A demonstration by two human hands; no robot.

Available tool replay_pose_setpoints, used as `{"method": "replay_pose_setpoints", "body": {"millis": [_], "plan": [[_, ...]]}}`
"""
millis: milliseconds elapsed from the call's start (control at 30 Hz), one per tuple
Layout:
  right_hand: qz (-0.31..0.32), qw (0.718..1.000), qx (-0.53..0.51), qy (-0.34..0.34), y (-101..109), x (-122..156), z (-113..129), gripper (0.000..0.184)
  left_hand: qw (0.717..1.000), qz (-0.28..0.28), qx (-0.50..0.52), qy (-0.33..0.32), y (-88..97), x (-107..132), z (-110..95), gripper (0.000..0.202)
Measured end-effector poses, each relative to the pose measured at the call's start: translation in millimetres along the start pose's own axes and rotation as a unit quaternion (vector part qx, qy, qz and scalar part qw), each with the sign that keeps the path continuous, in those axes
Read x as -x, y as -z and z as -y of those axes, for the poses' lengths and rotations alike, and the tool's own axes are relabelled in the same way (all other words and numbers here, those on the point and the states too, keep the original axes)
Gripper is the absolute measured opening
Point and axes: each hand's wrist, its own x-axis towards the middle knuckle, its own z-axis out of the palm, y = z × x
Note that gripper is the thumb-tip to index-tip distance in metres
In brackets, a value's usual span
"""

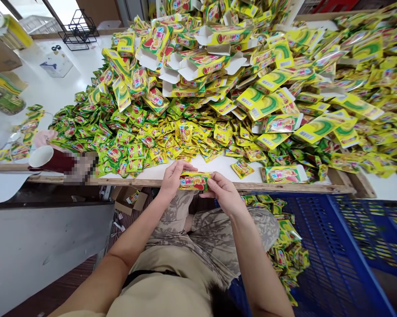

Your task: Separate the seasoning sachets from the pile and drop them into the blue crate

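A small yellow and green candy box [194, 181] printed "TWINS" is held level between both hands, just over the table's front edge. My left hand [174, 178] grips its left end, and my right hand [224, 193] pinches its right end between thumb and fingers. Beyond them lie heaps of small candy packets, green ones [119, 152] to the left and yellow ones [185, 132] in the middle. One yellow packet [242, 168] lies apart, right of the held box. Another candy box [282, 174] with a white flap sits farther right at the edge.
A large pile of flat and open boxes [214, 61] rises at the back. A dark red mug [54, 159] stands at the left edge, and a black wire rack [79, 31] behind it. Blue crates [320, 246] with packets are below right; a cardboard box [128, 200] is under the table.
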Motion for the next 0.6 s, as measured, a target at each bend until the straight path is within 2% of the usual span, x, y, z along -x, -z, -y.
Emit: {"method": "replay_pose_setpoints", "body": {"millis": [300, 467, 600], "plan": [[-0.110, 0.993, -0.003, 0.047, -1.7, 4.8, -4.2, 0.040, 0.999, -0.006, -0.020, -0.029, -0.3, 3.8, 3.0, 0.045], [-0.128, 0.990, -0.019, 0.052, -4.2, 4.1, -5.3, 0.040, 0.999, 0.028, -0.023, 0.004, -0.8, 13.9, 4.2, 0.039], [-0.136, 0.989, -0.034, 0.041, -3.5, 2.9, -8.8, 0.037, 0.997, 0.018, -0.074, 0.010, 0.7, 19.4, 6.9, 0.035]]}}
